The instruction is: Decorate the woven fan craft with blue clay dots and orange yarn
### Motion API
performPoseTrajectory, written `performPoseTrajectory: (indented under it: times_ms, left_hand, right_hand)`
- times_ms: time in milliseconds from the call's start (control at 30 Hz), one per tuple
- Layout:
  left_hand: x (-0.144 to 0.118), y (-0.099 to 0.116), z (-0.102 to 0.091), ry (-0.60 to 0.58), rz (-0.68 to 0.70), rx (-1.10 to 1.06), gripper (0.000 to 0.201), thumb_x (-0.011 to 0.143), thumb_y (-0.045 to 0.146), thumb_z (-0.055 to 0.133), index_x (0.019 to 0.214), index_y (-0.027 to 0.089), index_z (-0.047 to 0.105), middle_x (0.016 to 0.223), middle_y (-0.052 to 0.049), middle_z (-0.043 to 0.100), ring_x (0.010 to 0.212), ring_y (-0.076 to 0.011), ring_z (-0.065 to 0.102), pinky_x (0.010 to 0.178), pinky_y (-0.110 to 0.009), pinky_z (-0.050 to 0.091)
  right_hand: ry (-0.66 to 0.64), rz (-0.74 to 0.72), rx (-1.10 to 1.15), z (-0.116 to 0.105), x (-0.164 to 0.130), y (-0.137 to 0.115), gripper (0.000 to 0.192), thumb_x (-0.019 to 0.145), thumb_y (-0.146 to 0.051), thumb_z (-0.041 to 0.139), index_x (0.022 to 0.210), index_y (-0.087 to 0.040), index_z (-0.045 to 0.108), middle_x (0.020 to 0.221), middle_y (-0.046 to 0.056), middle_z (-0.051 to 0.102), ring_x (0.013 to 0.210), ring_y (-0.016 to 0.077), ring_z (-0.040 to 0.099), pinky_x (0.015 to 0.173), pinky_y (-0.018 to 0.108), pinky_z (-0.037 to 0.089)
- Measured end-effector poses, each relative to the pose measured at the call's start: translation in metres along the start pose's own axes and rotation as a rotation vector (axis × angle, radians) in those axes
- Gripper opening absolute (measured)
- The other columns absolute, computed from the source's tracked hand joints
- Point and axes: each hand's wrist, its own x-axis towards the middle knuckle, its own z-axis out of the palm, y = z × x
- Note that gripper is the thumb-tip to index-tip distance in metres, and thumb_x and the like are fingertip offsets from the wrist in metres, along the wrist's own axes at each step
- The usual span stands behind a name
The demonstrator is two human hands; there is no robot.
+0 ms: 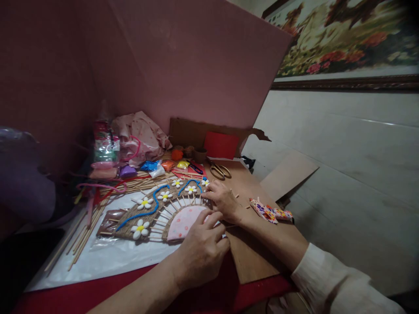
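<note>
My left hand (pixel 199 253) lies curled, fingers together, on the near edge of the fan-shaped craft piece (pixel 157 211); my right hand (pixel 224 201) pinches at its right rim, fingertips closed on the thin sticks. I judge it light, stiff but fragile: hold the woven band, not the flowers (pixel 140 229). Scissors (pixel 218 171) lie farther on the worktop (pixel 252 257).
</note>
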Motion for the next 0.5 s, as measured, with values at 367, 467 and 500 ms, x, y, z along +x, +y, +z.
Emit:
performPoseTrajectory:
  times_ms: [367, 467, 500]
  left_hand:
    - [0.001, 0.000, -0.001, 0.013, -0.008, -0.011, 0.011, 0.077, 0.008, 0.051, 0.071, 0.015, 0.058, 0.079, -0.007, 0.061, 0.097, -0.0249, 0.052, 0.086, -0.045, 0.038]
    - [0.001, 0.001, -0.002, 0.015, -0.015, -0.018, 0.011, 0.076, 0.008, 0.051, 0.076, 0.015, 0.059, 0.082, -0.007, 0.062, 0.096, -0.0251, 0.052, 0.086, -0.045, 0.038]
    - [0.001, 0.002, -0.003, 0.012, -0.017, -0.019, 0.011, 0.076, 0.008, 0.051, 0.079, 0.014, 0.060, 0.083, -0.007, 0.063, 0.096, -0.0253, 0.052, 0.086, -0.045, 0.038]
  right_hand:
    - [0.245, 0.210, 0.096, -0.008, -0.003, -0.005, 0.005, 0.082, -0.019, 0.058, 0.077, -0.017, 0.059, 0.079, 0.006, 0.061, 0.079, 0.0207, 0.052, 0.072, 0.032, 0.040]
    - [0.329, 0.269, 0.120, -0.010, -0.001, 0.000, 0.011, 0.082, -0.023, 0.061, 0.073, -0.019, 0.057, 0.076, 0.004, 0.061, 0.076, 0.0192, 0.053, 0.070, 0.030, 0.040]
    - [0.362, 0.288, 0.136, -0.010, -0.001, 0.003, 0.011, 0.082, -0.023, 0.061, 0.072, -0.019, 0.057, 0.075, 0.004, 0.062, 0.075, 0.0188, 0.053, 0.069, 0.030, 0.040]
